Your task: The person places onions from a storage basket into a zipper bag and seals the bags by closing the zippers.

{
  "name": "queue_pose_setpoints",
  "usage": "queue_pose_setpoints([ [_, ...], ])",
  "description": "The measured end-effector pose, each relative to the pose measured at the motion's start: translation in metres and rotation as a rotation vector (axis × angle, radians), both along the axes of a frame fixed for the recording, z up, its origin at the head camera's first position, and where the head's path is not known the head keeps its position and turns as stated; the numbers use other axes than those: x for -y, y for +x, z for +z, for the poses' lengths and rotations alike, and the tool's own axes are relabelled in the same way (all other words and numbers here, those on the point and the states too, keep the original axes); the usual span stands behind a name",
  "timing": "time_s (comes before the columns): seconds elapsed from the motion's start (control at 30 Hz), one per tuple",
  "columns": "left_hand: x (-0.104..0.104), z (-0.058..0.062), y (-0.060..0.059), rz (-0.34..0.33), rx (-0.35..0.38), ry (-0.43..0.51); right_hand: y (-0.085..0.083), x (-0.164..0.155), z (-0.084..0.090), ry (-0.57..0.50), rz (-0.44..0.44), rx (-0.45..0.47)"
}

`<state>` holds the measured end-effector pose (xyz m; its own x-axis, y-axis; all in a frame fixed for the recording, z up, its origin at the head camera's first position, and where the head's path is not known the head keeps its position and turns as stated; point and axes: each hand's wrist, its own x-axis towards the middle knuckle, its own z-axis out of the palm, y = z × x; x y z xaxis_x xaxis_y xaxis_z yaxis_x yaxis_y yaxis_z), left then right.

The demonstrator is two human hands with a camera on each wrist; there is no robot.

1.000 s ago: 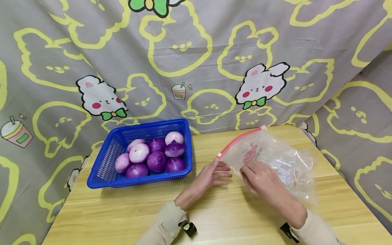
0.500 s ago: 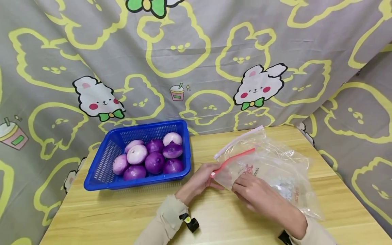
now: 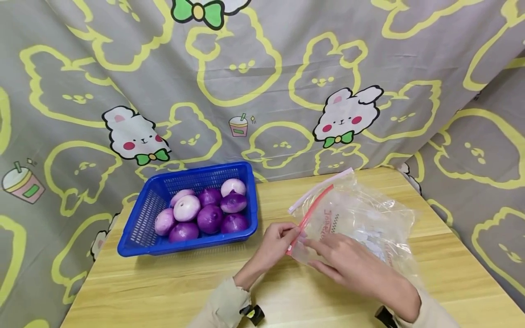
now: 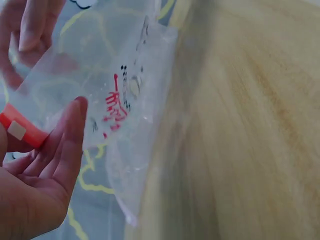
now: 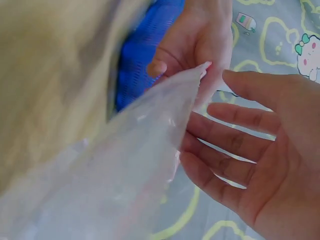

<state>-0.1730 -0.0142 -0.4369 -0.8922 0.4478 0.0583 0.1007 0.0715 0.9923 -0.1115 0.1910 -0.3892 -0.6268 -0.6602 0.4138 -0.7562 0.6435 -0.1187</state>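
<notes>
A clear zip bag point(image 3: 365, 218) lies on the wooden table point(image 3: 164, 282), its mouth toward me. Its red zip strip point(image 3: 311, 212) and white strip point(image 3: 320, 190) stand apart. My left hand point(image 3: 294, 232) pinches the near end of the red strip point(image 4: 22, 131). In the right wrist view that left hand point(image 5: 195, 45) holds the bag's corner point(image 5: 130, 170). My right hand point(image 3: 313, 248) rests on the bag with its fingers point(image 5: 235, 145) straight and spread, holding nothing. In the left wrist view the bag point(image 4: 130, 95) hangs beside my left fingers point(image 4: 60, 150).
A blue plastic basket point(image 3: 188, 246) with several purple onions point(image 3: 209, 216) stands to the left of my hands. A grey curtain with rabbit prints point(image 3: 344, 114) closes off the back and the right side. The table's right edge runs just beyond the bag.
The bag's mouth has come open, the red strip pulled down and away from the white one. My left hand has taken the red strip's end. My right hand's fingers have straightened over the bag.
</notes>
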Motion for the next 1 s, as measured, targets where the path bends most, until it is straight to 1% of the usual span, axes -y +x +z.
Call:
queue_pose_setpoints([
  [0.07, 0.001, 0.004, 0.004, 0.022, -0.05, 0.004, -0.001, 0.001, 0.007, 0.001, -0.006, -0.004],
  [0.17, 0.0, 0.01, 0.011, 0.04, -0.091, 0.029, -0.002, 0.002, 0.017, -0.009, -0.007, -0.008],
  [0.33, -0.004, 0.019, 0.022, 0.078, -0.13, 0.088, -0.003, 0.007, 0.031, -0.012, -0.054, -0.011],
  [0.4, -0.004, 0.024, 0.026, 0.089, -0.128, 0.125, -0.004, 0.01, 0.037, -0.004, -0.069, -0.012],
  [0.5, -0.003, 0.034, 0.034, 0.114, -0.139, 0.173, -0.003, 0.018, 0.047, -0.016, -0.057, -0.016],
  [0.57, 0.001, 0.043, 0.041, 0.13, -0.184, 0.199, 0.0, 0.023, 0.056, -0.037, -0.041, -0.031],
  [0.6, 0.003, 0.048, 0.044, 0.135, -0.212, 0.213, 0.002, 0.026, 0.061, -0.05, -0.029, -0.043],
  [0.67, 0.008, 0.06, 0.051, 0.131, -0.303, 0.245, 0.008, 0.031, 0.071, -0.086, -0.002, -0.071],
  [0.77, 0.017, 0.078, 0.062, 0.131, -0.448, 0.279, 0.018, 0.037, 0.087, -0.157, 0.041, -0.11],
  [0.83, 0.022, 0.088, 0.068, 0.134, -0.553, 0.281, 0.024, 0.041, 0.095, -0.222, 0.075, -0.126],
  [0.9, 0.027, 0.095, 0.073, 0.153, -0.648, 0.272, 0.027, 0.045, 0.101, -0.283, 0.096, -0.129],
  [1.0, 0.03, 0.098, 0.075, 0.175, -0.768, 0.257, 0.027, 0.049, 0.103, -0.34, 0.084, -0.116],
])
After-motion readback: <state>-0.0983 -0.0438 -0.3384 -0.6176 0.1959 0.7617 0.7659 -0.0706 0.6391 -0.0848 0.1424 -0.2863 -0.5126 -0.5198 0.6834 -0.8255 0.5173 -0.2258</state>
